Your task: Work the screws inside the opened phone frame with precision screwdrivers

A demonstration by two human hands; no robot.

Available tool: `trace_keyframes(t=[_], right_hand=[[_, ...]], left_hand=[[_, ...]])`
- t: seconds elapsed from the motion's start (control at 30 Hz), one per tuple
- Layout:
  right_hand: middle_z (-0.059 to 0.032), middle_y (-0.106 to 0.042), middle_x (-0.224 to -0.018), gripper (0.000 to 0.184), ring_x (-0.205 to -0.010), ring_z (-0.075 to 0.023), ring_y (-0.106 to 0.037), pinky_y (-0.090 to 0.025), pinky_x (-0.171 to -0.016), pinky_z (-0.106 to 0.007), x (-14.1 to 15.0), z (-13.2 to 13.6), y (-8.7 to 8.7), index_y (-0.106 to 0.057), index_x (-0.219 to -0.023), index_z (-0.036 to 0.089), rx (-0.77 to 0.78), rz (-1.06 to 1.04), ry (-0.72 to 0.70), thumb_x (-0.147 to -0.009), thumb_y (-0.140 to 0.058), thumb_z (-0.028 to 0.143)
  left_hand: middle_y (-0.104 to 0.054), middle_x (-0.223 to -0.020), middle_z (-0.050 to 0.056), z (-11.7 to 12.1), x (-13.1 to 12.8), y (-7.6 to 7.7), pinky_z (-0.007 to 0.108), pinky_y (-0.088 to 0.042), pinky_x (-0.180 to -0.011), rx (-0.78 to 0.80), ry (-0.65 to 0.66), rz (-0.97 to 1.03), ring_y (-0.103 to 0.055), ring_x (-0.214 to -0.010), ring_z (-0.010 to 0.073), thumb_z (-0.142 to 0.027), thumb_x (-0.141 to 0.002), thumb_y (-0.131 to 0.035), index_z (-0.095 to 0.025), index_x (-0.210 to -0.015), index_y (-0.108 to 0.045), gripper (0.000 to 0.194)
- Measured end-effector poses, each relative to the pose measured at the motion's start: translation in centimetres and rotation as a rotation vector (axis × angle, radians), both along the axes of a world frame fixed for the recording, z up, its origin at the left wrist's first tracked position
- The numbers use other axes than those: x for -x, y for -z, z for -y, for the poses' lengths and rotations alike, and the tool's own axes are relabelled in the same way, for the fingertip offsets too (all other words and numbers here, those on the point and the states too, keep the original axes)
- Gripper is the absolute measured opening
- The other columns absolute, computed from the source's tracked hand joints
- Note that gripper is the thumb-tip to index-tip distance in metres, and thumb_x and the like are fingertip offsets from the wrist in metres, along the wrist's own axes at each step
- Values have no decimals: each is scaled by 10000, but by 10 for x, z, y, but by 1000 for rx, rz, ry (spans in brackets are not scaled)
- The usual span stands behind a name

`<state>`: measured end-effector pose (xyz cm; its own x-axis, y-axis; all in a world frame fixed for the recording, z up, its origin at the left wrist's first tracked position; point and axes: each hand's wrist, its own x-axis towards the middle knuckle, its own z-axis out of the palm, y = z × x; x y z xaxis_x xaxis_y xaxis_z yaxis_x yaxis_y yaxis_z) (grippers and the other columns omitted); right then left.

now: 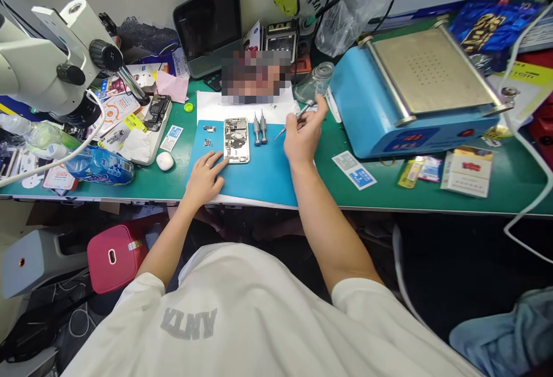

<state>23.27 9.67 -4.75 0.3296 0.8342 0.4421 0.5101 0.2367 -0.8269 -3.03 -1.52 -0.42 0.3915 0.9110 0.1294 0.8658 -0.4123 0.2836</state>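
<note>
An opened phone (237,140) with its inner parts exposed lies on the blue mat (263,178). My left hand (205,176) rests flat on the mat, fingers stretched, with a fingertip at the phone's lower left corner. In my right hand (303,132) is a slim pointed metal tool (281,131), its tip just above the mat; its exact kind is not clear. Two grey screwdrivers (260,128) are side by side right of the phone. Small phone parts (209,129) sit left of it.
A microscope (64,71) overhangs the left side, near a blue packet (106,165) and a white earbud case (165,161). On the right stands a blue heating plate machine (380,112). A glass jar (317,80) and a dark tablet (209,22) are behind the mat.
</note>
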Motion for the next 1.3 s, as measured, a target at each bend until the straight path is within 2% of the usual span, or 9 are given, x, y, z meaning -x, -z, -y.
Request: trace_keyframes(t=[0.13,0.2,0.33,0.43,0.57,0.73,0.93,1.13,1.3], right_hand=[[-55,-606,-787,508,-918,-331,-643,-493,-955,-627,-6,-7,7,-521,-1350,201,160,154,18,-874,-605,358],[-60,-620,-809,555,-943,-334,-638,-486,-965,-623,-4,-6,7,-499,-1384,198,178,172,10,-856,-612,323],[-90,-659,-993,635,-778,-249,-647,-561,-841,-483,-2,-3,1,-381,-1472,206,80,69,22,-873,-572,286],[-110,-682,-1049,405,-806,-245,-665,-572,-811,-437,0,0,-7,-548,-1302,209,-29,47,21,-907,-540,300],[-110,-726,-1098,168,-1064,-270,-680,-551,-953,-430,2,2,-13,-657,-980,221,-118,80,-110,-899,-509,210],[-111,-693,-1284,291,-1236,-263,-630,-465,-1111,-461,3,0,-8,-663,-952,214,49,156,-257,-786,-475,67],[-64,-723,-1245,447,-1236,-257,-628,-461,-1126,-498,4,2,-5,-695,-952,224,135,176,-349,-681,-412,10],[-51,-746,-1185,376,-1213,-260,-654,-499,-1082,-485,7,4,-8,-676,-976,240,165,121,-349,-755,-420,74],[-95,-698,-1279,282,-1214,-291,-643,-486,-1082,-501,8,7,-11,-651,-966,230,176,131,-397,-736,-533,118]], left_hand=[[-463,-1546,46,1,0,1,454,-306,-1211,-2,2,-3,-356,-1461,264,-163,-908,-464,-226,-1428,-554,532],[-455,-1551,46,1,0,1,452,-301,-1216,-4,4,-4,-351,-1464,263,-163,-913,-461,-225,-1433,-549,531],[-455,-1551,50,2,0,1,464,-308,-1214,-7,1,-5,-352,-1464,270,-163,-915,-456,-224,-1435,-546,531],[-460,-1547,53,2,0,1,458,-312,-1214,-13,3,-7,-356,-1461,268,-161,-916,-454,-213,-1434,-547,529],[-461,-1546,49,1,1,2,456,-313,-1216,-19,5,-12,-356,-1462,266,-161,-916,-456,-216,-1436,-543,530],[-459,-1547,49,1,0,2,452,-312,-1217,-20,1,-12,-354,-1462,266,-162,-920,-452,-207,-1439,-540,529],[-452,-1553,50,2,0,2,462,-314,-1219,-14,1,-8,-350,-1466,262,-160,-925,-455,-222,-1444,-534,529],[-459,-1547,52,2,0,1,479,-322,-1214,-4,-1,-8,-357,-1463,272,-154,-913,-473,-243,-1455,-524,552],[-462,-1544,58,2,0,0,478,-326,-1209,-8,3,-15,-359,-1461,271,-154,-917,-465,-226,-1447,-529,540]])
